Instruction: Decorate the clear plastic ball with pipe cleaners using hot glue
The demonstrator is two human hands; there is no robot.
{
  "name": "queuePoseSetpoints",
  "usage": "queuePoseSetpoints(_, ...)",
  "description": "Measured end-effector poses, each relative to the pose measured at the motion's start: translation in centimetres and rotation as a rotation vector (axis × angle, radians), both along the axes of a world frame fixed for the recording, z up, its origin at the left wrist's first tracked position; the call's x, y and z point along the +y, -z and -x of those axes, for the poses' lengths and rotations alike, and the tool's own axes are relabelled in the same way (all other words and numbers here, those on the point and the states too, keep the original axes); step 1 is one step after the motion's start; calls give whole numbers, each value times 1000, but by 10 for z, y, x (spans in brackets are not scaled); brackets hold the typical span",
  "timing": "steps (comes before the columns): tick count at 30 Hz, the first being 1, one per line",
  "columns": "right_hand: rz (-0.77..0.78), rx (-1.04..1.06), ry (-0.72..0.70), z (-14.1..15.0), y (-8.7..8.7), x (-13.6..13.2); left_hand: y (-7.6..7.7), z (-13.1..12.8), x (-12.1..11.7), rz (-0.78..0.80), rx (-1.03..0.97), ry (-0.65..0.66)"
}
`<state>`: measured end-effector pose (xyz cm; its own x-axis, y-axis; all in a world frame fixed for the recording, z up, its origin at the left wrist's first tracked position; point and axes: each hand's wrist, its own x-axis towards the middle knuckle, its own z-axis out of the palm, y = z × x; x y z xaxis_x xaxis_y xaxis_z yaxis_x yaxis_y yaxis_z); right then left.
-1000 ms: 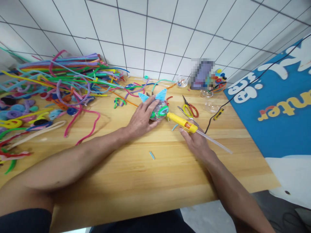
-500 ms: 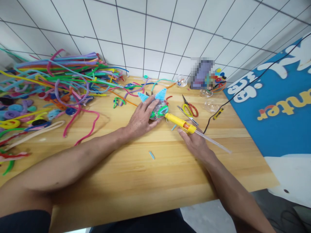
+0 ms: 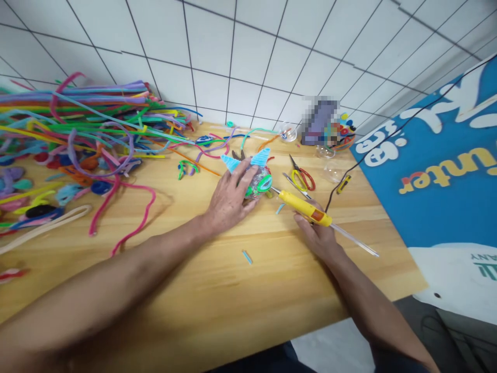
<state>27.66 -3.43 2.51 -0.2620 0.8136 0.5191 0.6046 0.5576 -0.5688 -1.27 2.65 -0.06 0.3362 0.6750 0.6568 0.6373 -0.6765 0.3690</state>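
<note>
My left hand is wrapped over a clear ball-shaped craft figure on the table. Two light-blue pointed ears rise from its top, and green rings with pale-blue centres sit on its front. In my right hand is a yellow hot glue gun, with a clear glue stick sticking out of its back end. The gun's metal nozzle points at the figure's right-hand green ring, a small gap away from it. Below the nozzle lies a short light-blue piece of pipe cleaner.
A large pile of coloured pipe cleaners covers the left of the table. Scissors with red and yellow handles lie behind the glue gun. Clear plastic half-domes stand near the tiled wall. A black cord crosses the right side.
The glue gun has drawn back from the green ring, down and to the right. My left hand still holds the figure, which appears slightly turned. The camera view has shifted a little.
</note>
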Motion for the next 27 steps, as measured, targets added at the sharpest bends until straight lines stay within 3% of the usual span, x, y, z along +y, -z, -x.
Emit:
queuePoseSetpoints(4, -35, 0, -3, 1, 5, 2, 2, -2, -2, 37, -20, 1)
queuePoseSetpoints(27, 106, 11, 54, 6, 8, 4, -1, 4, -1, 44, 37, 6)
